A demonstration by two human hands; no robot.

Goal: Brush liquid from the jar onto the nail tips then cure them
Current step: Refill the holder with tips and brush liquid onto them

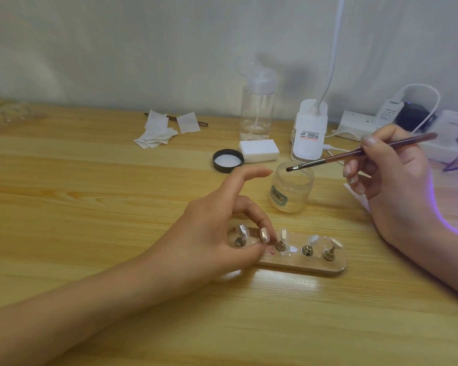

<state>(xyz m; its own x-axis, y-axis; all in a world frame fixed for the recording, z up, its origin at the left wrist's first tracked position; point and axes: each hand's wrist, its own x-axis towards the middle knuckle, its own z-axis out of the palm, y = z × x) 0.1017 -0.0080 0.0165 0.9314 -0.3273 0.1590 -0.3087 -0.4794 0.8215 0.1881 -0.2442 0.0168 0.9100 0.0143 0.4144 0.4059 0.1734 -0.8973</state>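
A small open clear jar (291, 190) stands in the middle of the wooden table. My right hand (391, 180) grips a brown nail brush (360, 152), whose bristle tip hovers over the jar's mouth. In front of the jar lies a wooden holder (302, 262) with several clear nail tips on metal stands. My left hand (214, 228) pinches the stand of the second nail tip (264, 235) between thumb and a finger, the index finger stretched out above.
The jar's black lid (228, 161) lies upturned behind, beside a white block (259, 151). A clear pump bottle (257, 107), a white clip lamp (308, 130), lint wipes (159, 130) and a power strip (360, 122) line the back. A purple-lit cable (439, 207) runs at right.
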